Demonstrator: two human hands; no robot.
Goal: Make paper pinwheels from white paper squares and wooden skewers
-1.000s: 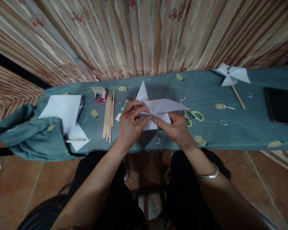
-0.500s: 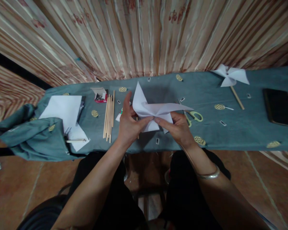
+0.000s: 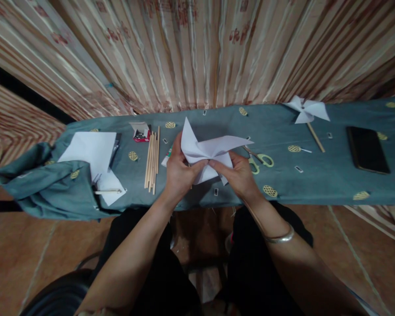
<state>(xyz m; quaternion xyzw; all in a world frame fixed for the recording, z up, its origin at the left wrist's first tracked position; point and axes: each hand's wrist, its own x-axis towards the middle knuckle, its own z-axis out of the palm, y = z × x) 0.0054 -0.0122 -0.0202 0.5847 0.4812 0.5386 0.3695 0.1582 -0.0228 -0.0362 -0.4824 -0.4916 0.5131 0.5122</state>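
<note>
Both my hands hold a folded white paper pinwheel (image 3: 210, 151) just above the blue-grey tablecloth (image 3: 316, 180). My left hand (image 3: 179, 172) grips its left side, thumb pressed at the centre. My right hand (image 3: 238, 175) pinches the centre from the right, its fingers partly under the paper. One pointed flap stands up at the left and another reaches right. A silver bangle (image 3: 279, 238) sits on my right wrist.
Wooden sticks (image 3: 152, 160) lie left of my hands, with a small red box of pins (image 3: 140, 133) behind them. White paper sheets (image 3: 92, 151) lie far left. Green-handled scissors (image 3: 261, 159), a finished pinwheel on a stick (image 3: 307, 112) and a black phone (image 3: 367, 149) lie to the right. A striped curtain hangs behind.
The left flap of the paper has been raised upright and the pinwheel lifted slightly. Both hands stay pinched at its centre. The view has shifted a little to the right.
</note>
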